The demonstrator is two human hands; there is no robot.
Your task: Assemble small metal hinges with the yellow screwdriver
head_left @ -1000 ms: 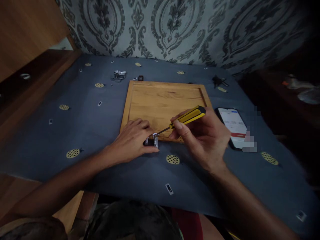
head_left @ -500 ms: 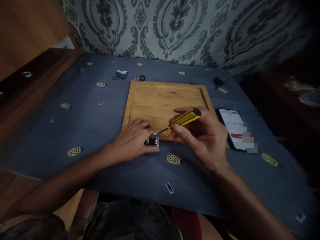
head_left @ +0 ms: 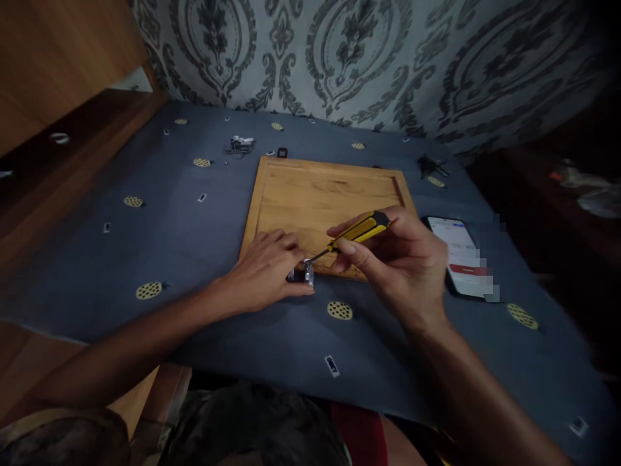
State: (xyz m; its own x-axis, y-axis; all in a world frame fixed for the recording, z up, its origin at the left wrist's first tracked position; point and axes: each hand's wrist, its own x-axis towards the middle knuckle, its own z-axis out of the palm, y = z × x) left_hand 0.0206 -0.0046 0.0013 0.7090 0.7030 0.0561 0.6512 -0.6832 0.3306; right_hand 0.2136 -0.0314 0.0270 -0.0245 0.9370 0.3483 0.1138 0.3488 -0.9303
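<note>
A yellow and black screwdriver is in the fingers of my right hand, slanting down to the left. Its tip meets a small shiny metal latch-like fitting at the near edge of a wooden panel with a raised rim. My left hand lies over the panel's near left corner, its thumb and fingers closed around the metal fitting. Part of the fitting is hidden under that hand, and whether a screw sits under the tip is too small to tell.
Right of the panel lies a phone with a lit screen. Small metal pieces rest at the back left of the blue cloth, and a dark object at the back right. A dark bracket shows at the panel's far edge.
The whole view has shifted slightly, so everything appears a little further right. Both hands keep their grip, and the screwdriver tip stays at the metal fitting.
</note>
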